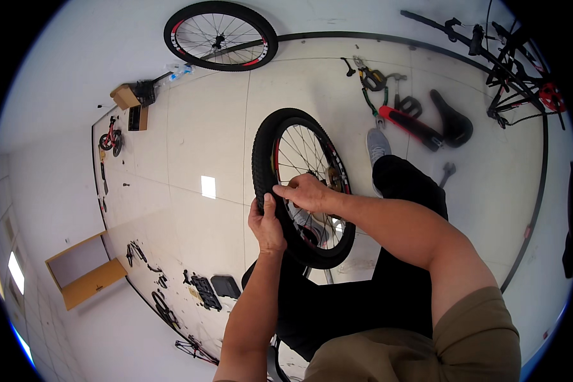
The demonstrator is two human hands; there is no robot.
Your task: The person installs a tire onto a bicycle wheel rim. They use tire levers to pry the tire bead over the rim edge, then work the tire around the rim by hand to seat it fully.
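A bicycle wheel with a knobby black tire stands upright in front of me, between my legs. My left hand is closed round the outer side of the tire, its thumb lying on the sidewall. Just above it, my right hand reaches across the spokes and grips the tire's inner edge beside the rim, with fingers bent. A gap with a yellowish strip shows between tire and rim above my hands. What the right fingertips touch behind the tire is hidden.
Another bicycle wheel leans against the far wall. By my shoe lie a black saddle, a red-and-black tube-shaped part, a pedal and hand tools. A wrench lies to the right. Toolboxes and an open cabinet are left.
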